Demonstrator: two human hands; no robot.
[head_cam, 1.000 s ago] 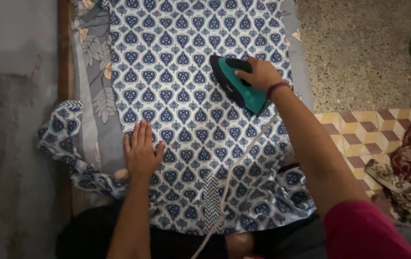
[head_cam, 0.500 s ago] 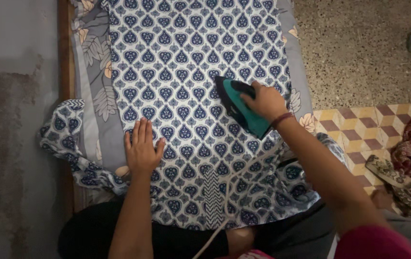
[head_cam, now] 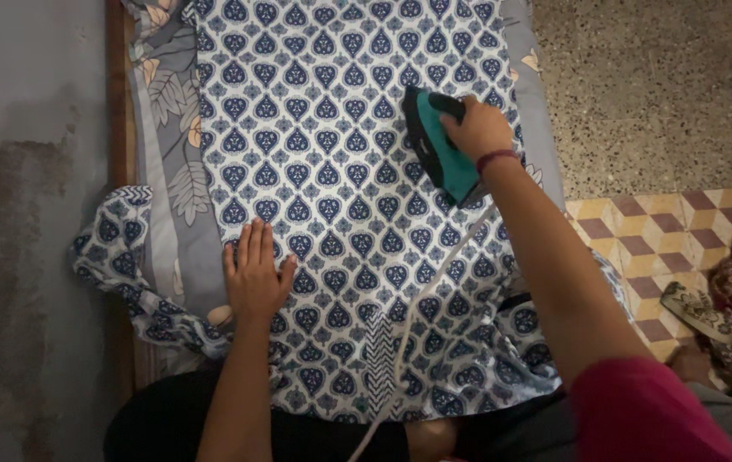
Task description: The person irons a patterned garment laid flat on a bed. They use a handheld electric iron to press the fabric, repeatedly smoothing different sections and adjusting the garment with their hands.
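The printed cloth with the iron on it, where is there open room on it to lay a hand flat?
Open stretches lie between the left hand and the teal iron, and across the printed cloth above the left hand. The right edge is crowded by the right hand and the white cord; bunched folds fill the near edge.

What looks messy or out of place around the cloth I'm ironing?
The cloth lies flat under the iron, but its left sleeve hangs bunched over the edge. The wall beside it is stained and patchy. The cord trails across the fabric.
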